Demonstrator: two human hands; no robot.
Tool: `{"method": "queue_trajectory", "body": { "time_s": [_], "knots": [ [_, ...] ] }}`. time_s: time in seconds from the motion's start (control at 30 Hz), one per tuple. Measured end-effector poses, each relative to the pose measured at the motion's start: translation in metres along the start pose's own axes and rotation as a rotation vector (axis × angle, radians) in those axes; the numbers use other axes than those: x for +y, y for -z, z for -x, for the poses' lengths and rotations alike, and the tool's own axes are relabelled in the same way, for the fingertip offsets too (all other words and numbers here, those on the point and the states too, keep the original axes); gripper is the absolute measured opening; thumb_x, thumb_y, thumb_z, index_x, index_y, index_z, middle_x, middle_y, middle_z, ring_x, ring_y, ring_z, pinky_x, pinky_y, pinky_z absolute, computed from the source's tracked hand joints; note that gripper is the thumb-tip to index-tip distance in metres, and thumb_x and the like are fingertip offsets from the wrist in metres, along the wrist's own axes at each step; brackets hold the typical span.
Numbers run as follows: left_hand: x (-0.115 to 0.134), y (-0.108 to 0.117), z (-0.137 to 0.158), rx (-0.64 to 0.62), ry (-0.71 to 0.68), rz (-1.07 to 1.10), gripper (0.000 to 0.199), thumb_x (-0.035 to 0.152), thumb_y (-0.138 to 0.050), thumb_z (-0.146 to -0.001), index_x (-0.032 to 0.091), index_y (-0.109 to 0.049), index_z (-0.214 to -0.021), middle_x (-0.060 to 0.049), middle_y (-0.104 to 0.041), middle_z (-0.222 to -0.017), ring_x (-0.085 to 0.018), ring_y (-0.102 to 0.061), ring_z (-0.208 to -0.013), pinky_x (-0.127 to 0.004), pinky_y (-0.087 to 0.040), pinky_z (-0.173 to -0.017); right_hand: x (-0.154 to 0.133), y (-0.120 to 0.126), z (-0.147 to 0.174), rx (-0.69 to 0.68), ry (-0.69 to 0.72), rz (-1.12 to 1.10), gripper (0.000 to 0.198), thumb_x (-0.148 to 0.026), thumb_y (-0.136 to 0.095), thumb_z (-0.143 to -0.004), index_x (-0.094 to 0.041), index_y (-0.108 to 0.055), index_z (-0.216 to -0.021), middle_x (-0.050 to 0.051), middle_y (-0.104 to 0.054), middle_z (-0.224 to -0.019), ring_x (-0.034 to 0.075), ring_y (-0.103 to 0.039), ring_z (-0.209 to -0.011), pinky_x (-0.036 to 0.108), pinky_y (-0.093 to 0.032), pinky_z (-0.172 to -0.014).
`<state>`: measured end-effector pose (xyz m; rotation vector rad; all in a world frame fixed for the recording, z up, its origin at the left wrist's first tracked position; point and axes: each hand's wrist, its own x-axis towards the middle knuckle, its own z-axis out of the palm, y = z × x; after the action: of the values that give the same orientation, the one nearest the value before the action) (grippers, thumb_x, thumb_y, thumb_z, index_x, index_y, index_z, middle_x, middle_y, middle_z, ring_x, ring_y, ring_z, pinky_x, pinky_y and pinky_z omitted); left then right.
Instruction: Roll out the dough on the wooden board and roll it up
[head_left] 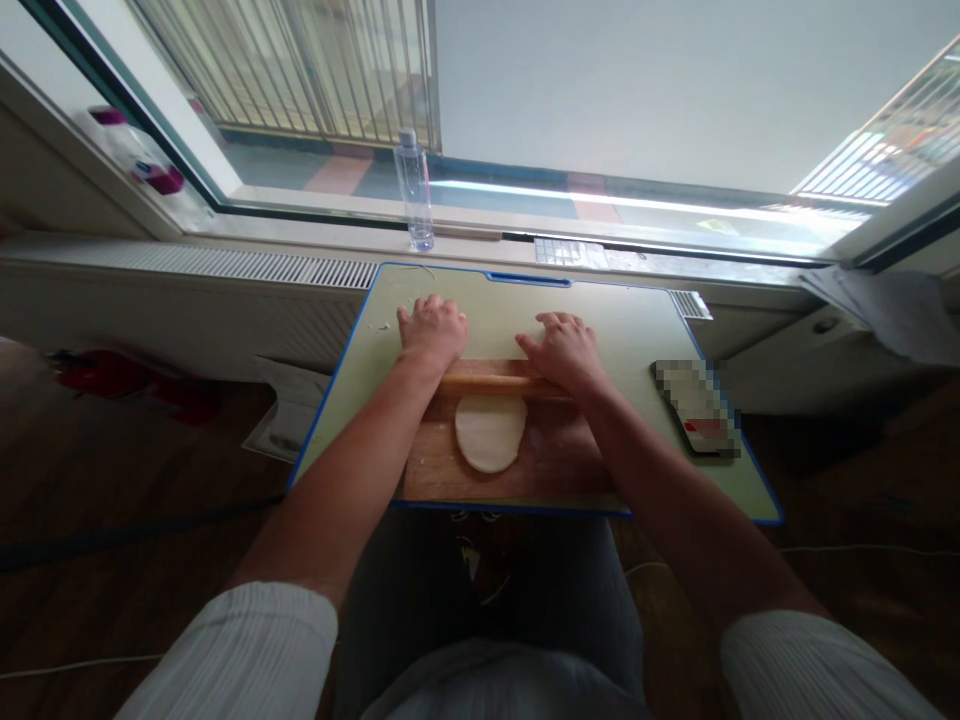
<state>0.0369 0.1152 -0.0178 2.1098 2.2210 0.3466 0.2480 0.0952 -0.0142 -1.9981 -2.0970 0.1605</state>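
A wooden rolling pin point(491, 385) lies crosswise on the far edge of a flattened piece of dough point(491, 435). The dough is pale, roughly oval, and rests on a brown wooden board point(555, 470). My left hand point(433, 330) reaches over the pin's left end, palm down, with its slightly bent fingers beyond the pin. Over the right end lies my right hand point(562, 348), fingers spread forward and thumb pointing inward. The heels of both hands seem to press on the pin, whose ends they hide.
The board sits on a small pale green table point(622, 320) with a blue rim. A phone point(697, 408), partly blurred, lies at its right. Behind, a clear bottle point(415, 190) stands on the windowsill, and a second bottle point(146, 160) is at far left.
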Motion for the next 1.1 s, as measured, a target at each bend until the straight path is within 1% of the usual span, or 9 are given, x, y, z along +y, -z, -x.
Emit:
{"method": "queue_trajectory", "body": {
  "time_s": [0.17,0.47,0.6,0.8,0.93,1.1],
  "knots": [
    [0.001,0.003,0.005,-0.003,0.004,0.012,0.044,0.034,-0.039,-0.106,0.024,-0.076,-0.127,-0.018,-0.071,-0.139,-0.038,-0.06,-0.134,-0.058,-0.041,-0.114,0.0,0.001,0.004,0.012,0.016,0.003,0.059,-0.051,-0.058,-0.102,-0.014,-0.066,-0.148,0.019,-0.064,-0.154,0.038,-0.053,-0.145,0.055,-0.038,-0.122],
    [0.004,0.016,0.03,0.019,-0.034,0.008,0.043,0.037,-0.039,-0.108,0.023,-0.075,-0.125,-0.017,-0.071,-0.137,-0.037,-0.059,-0.131,-0.056,-0.04,-0.113,0.001,0.003,0.02,0.026,0.028,-0.023,0.057,-0.052,-0.056,-0.102,-0.015,-0.068,-0.144,0.018,-0.067,-0.15,0.037,-0.057,-0.14,0.052,-0.042,-0.119],
    [0.004,0.02,0.038,0.021,-0.037,0.002,0.041,0.038,-0.039,-0.109,0.025,-0.074,-0.126,-0.015,-0.07,-0.137,-0.035,-0.058,-0.133,-0.054,-0.04,-0.113,0.001,0.003,0.027,0.007,0.023,-0.018,0.058,-0.056,-0.053,-0.103,-0.017,-0.067,-0.144,0.018,-0.067,-0.15,0.036,-0.057,-0.14,0.051,-0.042,-0.119],
    [0.005,0.021,0.046,0.038,-0.065,0.012,0.039,0.039,-0.042,-0.108,0.024,-0.074,-0.125,-0.016,-0.07,-0.136,-0.036,-0.058,-0.132,-0.055,-0.04,-0.113,0.001,0.004,0.036,-0.026,0.002,-0.008,0.06,-0.061,-0.052,-0.103,-0.02,-0.068,-0.143,0.016,-0.067,-0.151,0.036,-0.057,-0.141,0.052,-0.042,-0.119],
    [0.004,0.023,0.053,0.023,-0.083,0.019,0.038,0.039,-0.044,-0.108,0.023,-0.074,-0.126,-0.017,-0.07,-0.138,-0.036,-0.058,-0.132,-0.054,-0.04,-0.114,0.0,0.006,0.043,-0.051,0.006,0.006,0.06,-0.063,-0.05,-0.104,-0.021,-0.068,-0.143,0.015,-0.066,-0.152,0.036,-0.055,-0.141,0.052,-0.04,-0.12],
    [0.004,0.025,0.062,-0.009,-0.086,-0.002,0.04,0.041,-0.042,-0.109,0.025,-0.073,-0.129,-0.014,-0.069,-0.141,-0.035,-0.058,-0.133,-0.053,-0.041,-0.115,-0.002,0.008,0.052,-0.075,0.019,0.016,0.065,-0.065,-0.046,-0.105,-0.021,-0.065,-0.148,0.014,-0.063,-0.155,0.036,-0.051,-0.146,0.054,-0.037,-0.122]
  ]
}}
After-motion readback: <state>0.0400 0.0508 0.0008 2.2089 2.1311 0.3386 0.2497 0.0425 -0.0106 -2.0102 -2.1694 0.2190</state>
